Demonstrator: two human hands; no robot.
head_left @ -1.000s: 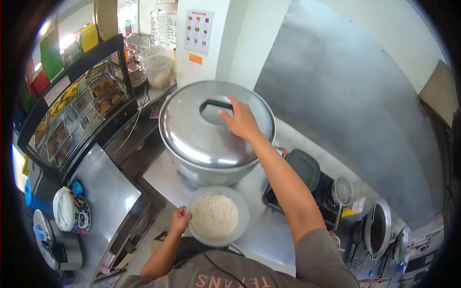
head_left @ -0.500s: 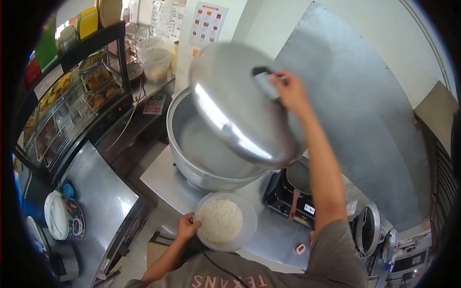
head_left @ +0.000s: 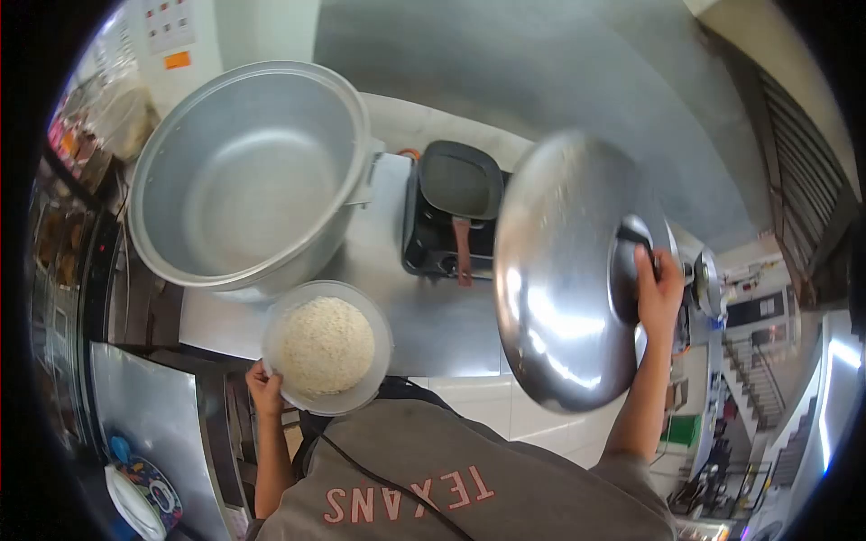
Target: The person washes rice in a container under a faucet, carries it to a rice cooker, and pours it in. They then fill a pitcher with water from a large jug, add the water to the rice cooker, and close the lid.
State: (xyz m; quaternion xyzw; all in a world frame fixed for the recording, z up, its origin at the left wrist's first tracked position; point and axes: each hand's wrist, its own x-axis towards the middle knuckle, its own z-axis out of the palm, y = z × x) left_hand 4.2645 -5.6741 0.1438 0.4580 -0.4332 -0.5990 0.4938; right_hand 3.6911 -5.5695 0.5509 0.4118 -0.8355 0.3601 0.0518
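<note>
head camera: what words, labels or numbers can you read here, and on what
"TEXANS": on the grey shirt, upside down to the camera.
Too small to read: the wall poster.
Blurred: the orange label below it.
No text shows on the lid in the right hand or the bowl in the left hand.

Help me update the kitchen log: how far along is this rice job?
Done: the lid is off the pot, which looks empty. In hand: the right hand holds the lid aside; the left hand holds the bowl of rice beside the pot. Left: no rice is in the pot, and the lid is not set down.
</note>
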